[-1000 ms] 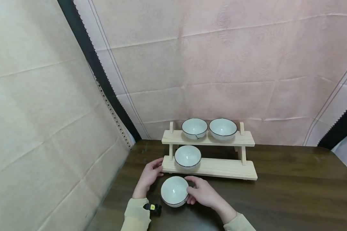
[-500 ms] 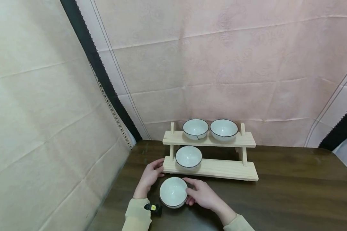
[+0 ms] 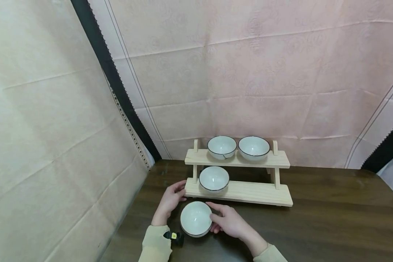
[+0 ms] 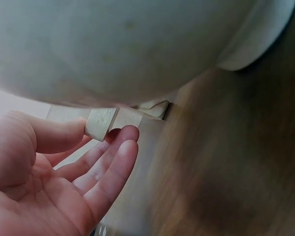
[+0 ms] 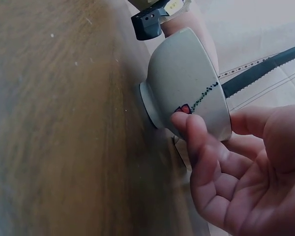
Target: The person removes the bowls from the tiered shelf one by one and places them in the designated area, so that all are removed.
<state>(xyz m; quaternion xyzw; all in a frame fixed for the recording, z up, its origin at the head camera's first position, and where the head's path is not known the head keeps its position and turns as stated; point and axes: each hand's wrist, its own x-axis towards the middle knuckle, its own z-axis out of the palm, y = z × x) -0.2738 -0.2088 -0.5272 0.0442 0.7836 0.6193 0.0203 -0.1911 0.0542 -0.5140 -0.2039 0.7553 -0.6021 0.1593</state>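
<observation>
My right hand [image 3: 227,219] holds a white bowl [image 3: 195,218] with a dark rim by its right side, in front of the shelf. In the right wrist view the thumb is at the rim and fingertips touch the outer wall near a small red pattern; the bowl's foot [image 5: 150,105] is just above or on the table, I cannot tell which. My left hand [image 3: 169,199] grips the left end of a two-tier wooden shelf [image 3: 255,191], thumb on one side of the board end [image 4: 101,123] and fingers on the other.
Two similar bowls, a left one [image 3: 222,147] and a right one [image 3: 253,147], stand on the upper tier. A third bowl [image 3: 214,179] sits at the left of the lower tier. Dark wooden table [image 3: 330,211] lies beneath; pale cloth [image 3: 265,72] hangs behind and at left.
The bowl in my right hand has shifted slightly left, and the hand with it. My left hand stays at the shelf's end. The view has drifted a little.
</observation>
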